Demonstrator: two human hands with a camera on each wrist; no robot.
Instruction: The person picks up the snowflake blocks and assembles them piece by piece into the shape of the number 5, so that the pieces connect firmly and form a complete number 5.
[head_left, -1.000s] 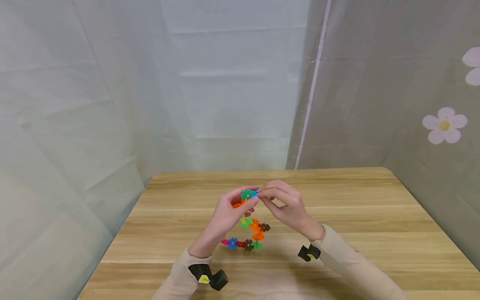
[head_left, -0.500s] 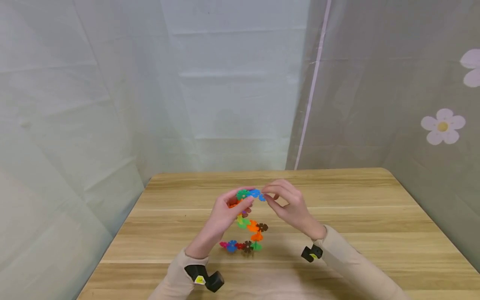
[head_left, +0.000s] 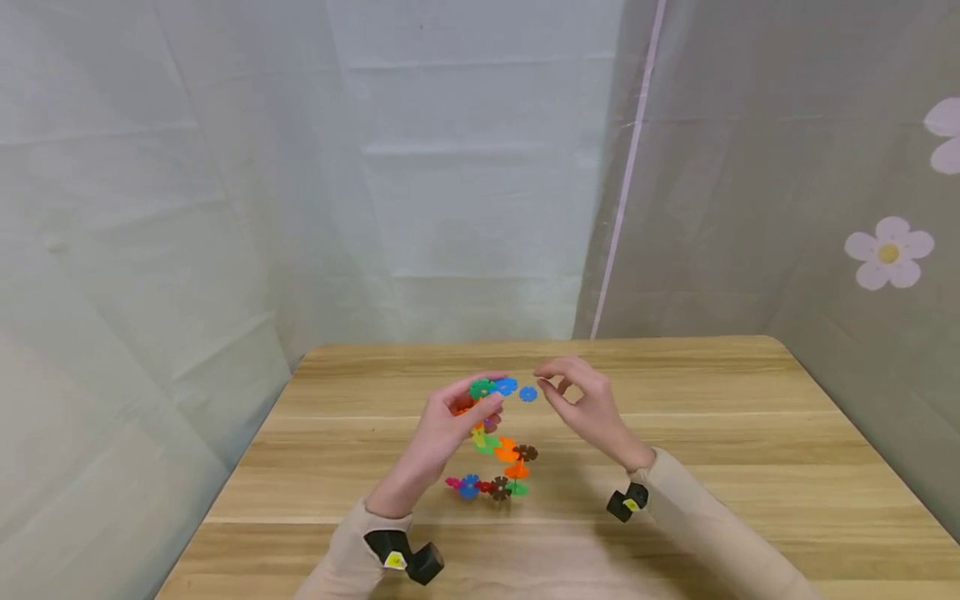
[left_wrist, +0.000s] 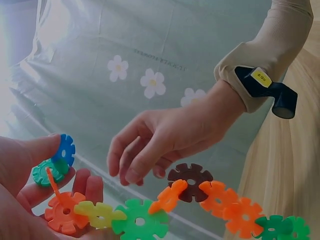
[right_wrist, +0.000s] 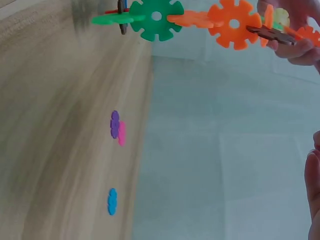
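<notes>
Pale cloth: is hanging at the far left, running behind the wooden table.

Left sleeve, beige: is reaching in from the near left, a black wrist device at its cuff.

Left hand: thumb and fingers are clamping on the far end of the disc chain, at its green disc; the blue end disc is jutting out to the right.

Disc chain, notched flower-shaped pieces joined edge to edge: is running from the left hand toward the near side through orange, yellow, green and brown, then turning left to a pink end disc. Whether its near stretch is touching the table cannot be told.

Purple disc and loose pink disc: are lying side by side on the table.

Loose blue disc: is lying on the table, farther right, apart from the chain.

Right hand: is hovering just right of that disc, fingers loosely bent, thumb and forefinger slightly apart at the tips.

Right sleeve, beige: is extending toward the near right.

Printed daisy: is showing on the grey cloth, far right.
</notes>
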